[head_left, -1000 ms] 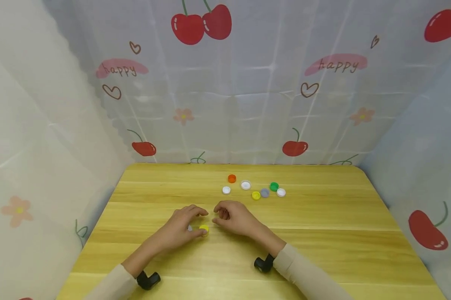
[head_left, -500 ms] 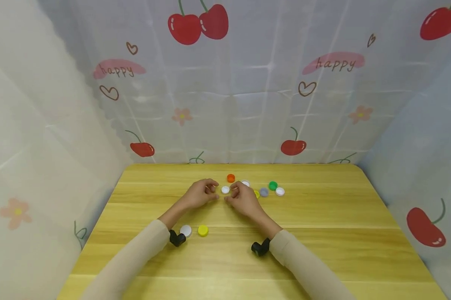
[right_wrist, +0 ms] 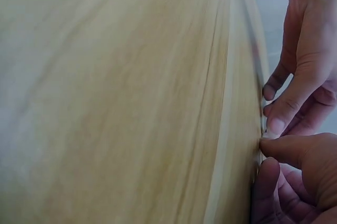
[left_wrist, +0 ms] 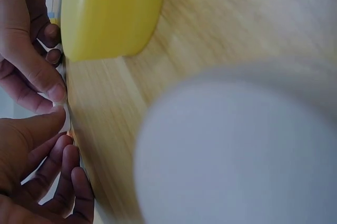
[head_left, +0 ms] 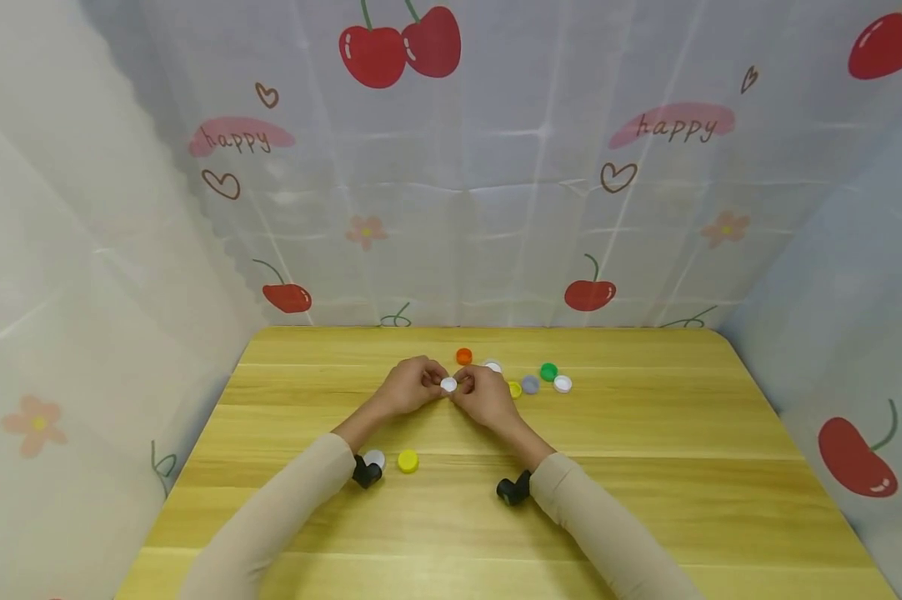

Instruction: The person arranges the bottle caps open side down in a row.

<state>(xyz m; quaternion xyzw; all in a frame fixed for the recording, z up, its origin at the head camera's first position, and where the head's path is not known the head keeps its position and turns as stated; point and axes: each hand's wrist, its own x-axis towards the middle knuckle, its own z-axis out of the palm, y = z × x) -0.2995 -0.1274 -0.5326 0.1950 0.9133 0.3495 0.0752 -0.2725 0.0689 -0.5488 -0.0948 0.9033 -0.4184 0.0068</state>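
Note:
A small round white bottle cap (head_left: 448, 384), hollow side up, is between my two hands over the back half of the table. My left hand (head_left: 413, 386) pinches its left side with thumb and forefinger. On the right side, my right hand (head_left: 487, 395) holds it the same way, thumb in front. The left wrist view shows the thumbs of the left hand (left_wrist: 31, 166) and right hand (left_wrist: 23, 40) nearly meeting, the cap mostly hidden by fingers. Nearer me a yellow cap (head_left: 408, 461) and a larger white cap (head_left: 374, 459) lie top up, the white one partly behind the left wrist camera.
Beyond the hands lies an orange cap (head_left: 463, 357). To the right are a green cap (head_left: 548, 372), a white cap (head_left: 563, 384), a grey-purple cap (head_left: 529, 384), and a yellow cap (head_left: 514, 389) beside the right hand. Another white cap (head_left: 492, 367) is partly covered by that hand.
Both hands moved away from the nearer yellow and white caps to the white cap farther back. Their fingers have closed in on it from both sides, and it has shifted slightly nearer.

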